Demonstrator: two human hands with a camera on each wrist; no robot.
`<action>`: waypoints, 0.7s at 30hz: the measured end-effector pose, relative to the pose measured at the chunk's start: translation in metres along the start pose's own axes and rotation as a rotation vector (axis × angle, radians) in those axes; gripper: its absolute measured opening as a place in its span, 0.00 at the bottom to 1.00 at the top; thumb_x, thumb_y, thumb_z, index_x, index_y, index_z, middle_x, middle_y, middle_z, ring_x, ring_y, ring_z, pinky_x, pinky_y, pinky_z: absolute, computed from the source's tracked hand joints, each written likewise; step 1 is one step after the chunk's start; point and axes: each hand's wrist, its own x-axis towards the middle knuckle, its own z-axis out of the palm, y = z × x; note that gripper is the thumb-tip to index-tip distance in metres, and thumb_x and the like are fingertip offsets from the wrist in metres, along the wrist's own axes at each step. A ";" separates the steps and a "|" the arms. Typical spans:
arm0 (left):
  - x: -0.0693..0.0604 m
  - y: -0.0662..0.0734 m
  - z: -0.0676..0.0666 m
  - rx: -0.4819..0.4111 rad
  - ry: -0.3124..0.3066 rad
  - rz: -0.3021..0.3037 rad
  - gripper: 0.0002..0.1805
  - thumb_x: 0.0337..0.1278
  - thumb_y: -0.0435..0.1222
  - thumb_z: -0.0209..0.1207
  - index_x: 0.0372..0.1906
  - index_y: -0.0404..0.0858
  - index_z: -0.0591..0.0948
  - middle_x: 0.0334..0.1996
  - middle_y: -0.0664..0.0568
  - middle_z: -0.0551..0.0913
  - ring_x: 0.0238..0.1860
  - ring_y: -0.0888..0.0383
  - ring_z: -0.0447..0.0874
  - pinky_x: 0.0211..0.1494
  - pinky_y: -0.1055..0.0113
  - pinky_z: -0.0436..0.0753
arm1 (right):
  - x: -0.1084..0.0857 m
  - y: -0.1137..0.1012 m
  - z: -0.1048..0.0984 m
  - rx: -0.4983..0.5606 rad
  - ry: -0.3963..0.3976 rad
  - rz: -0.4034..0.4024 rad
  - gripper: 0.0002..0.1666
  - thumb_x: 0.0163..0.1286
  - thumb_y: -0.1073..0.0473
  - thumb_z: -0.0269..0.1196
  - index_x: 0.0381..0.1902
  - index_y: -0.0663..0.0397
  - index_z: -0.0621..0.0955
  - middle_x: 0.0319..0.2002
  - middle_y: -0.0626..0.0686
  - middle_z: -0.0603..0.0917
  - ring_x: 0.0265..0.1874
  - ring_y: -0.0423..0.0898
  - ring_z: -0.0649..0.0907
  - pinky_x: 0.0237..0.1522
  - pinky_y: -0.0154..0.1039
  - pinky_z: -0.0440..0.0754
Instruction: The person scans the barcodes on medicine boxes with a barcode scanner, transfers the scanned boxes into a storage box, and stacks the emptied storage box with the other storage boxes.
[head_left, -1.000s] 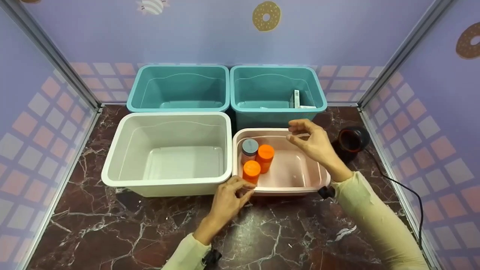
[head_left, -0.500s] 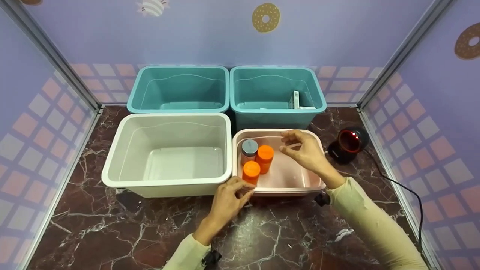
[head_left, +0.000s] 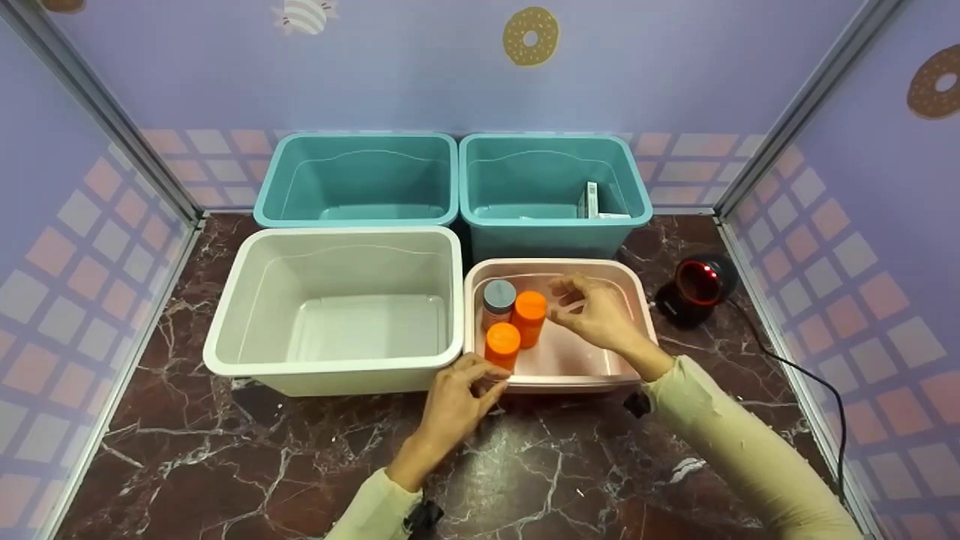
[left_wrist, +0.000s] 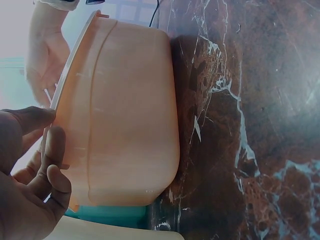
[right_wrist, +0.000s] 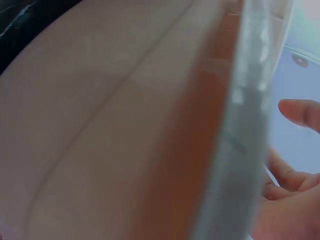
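Observation:
A pink bin (head_left: pixel 577 381) holds three upright bottles at its left end. One is a grey-capped bottle (head_left: pixel 499 297); beside it stand an orange-capped bottle (head_left: pixel 530 311) and, nearer the front, another orange-capped bottle (head_left: pixel 502 343). My left hand (head_left: pixel 457 397) pinches the bin's rim at the front left corner; the left wrist view shows thumb and fingers on either side of the rim (left_wrist: pixel 75 60). Over the bin, my right hand (head_left: pixel 596 313) is loosely curved and holds nothing. Its fingertips are close to the right-hand orange cap; whether they touch it I cannot tell.
A white bin (head_left: pixel 337 367) adjoins the pink one on the left. Behind are two teal bins, one on the left (head_left: pixel 360 180) and one on the right (head_left: pixel 551 236) with small white boxes (head_left: pixel 590 201) inside. A black scanner-like device (head_left: pixel 694 289) with red lights and a cable stands right.
My right hand has moved left and lower over the pink bin, toward the orange-capped bottles. Red lights came on in the black device. My left hand has stayed at the rim.

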 end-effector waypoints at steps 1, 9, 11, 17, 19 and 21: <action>0.000 0.000 0.000 0.000 0.000 0.000 0.06 0.53 0.37 0.72 0.38 0.46 0.89 0.35 0.55 0.86 0.29 0.63 0.83 0.32 0.73 0.81 | 0.000 0.001 0.001 -0.001 -0.009 0.000 0.25 0.59 0.62 0.70 0.55 0.63 0.80 0.48 0.62 0.86 0.44 0.55 0.86 0.50 0.50 0.86; 0.000 -0.001 0.000 0.003 0.000 0.010 0.06 0.53 0.37 0.72 0.38 0.46 0.89 0.35 0.56 0.85 0.30 0.62 0.82 0.33 0.72 0.81 | 0.003 0.006 0.008 -0.055 -0.052 0.038 0.28 0.57 0.59 0.71 0.56 0.61 0.79 0.49 0.59 0.86 0.45 0.55 0.86 0.49 0.50 0.85; 0.000 -0.001 0.000 0.008 -0.003 0.010 0.07 0.53 0.36 0.72 0.38 0.46 0.89 0.35 0.56 0.85 0.30 0.62 0.82 0.34 0.71 0.81 | 0.005 0.008 0.010 -0.060 -0.058 0.041 0.28 0.57 0.59 0.71 0.56 0.59 0.79 0.50 0.59 0.86 0.45 0.55 0.86 0.48 0.49 0.85; 0.000 0.001 -0.001 0.017 -0.013 -0.002 0.06 0.53 0.37 0.71 0.38 0.46 0.89 0.35 0.57 0.85 0.28 0.63 0.81 0.33 0.72 0.81 | 0.009 0.012 0.015 -0.065 -0.076 0.068 0.29 0.56 0.59 0.71 0.57 0.57 0.79 0.50 0.59 0.85 0.45 0.55 0.86 0.49 0.48 0.85; 0.000 0.001 -0.002 0.014 -0.014 -0.007 0.06 0.53 0.37 0.71 0.38 0.46 0.89 0.35 0.57 0.85 0.27 0.64 0.81 0.32 0.73 0.80 | 0.011 0.014 0.017 -0.066 -0.084 0.082 0.30 0.56 0.59 0.71 0.58 0.56 0.78 0.50 0.60 0.85 0.45 0.56 0.86 0.50 0.48 0.85; 0.000 0.001 -0.002 0.011 -0.014 -0.008 0.06 0.53 0.37 0.71 0.38 0.46 0.89 0.35 0.57 0.85 0.27 0.64 0.81 0.32 0.73 0.80 | 0.012 0.016 0.019 -0.061 -0.092 0.092 0.31 0.56 0.59 0.71 0.58 0.56 0.78 0.49 0.60 0.85 0.46 0.58 0.86 0.51 0.49 0.84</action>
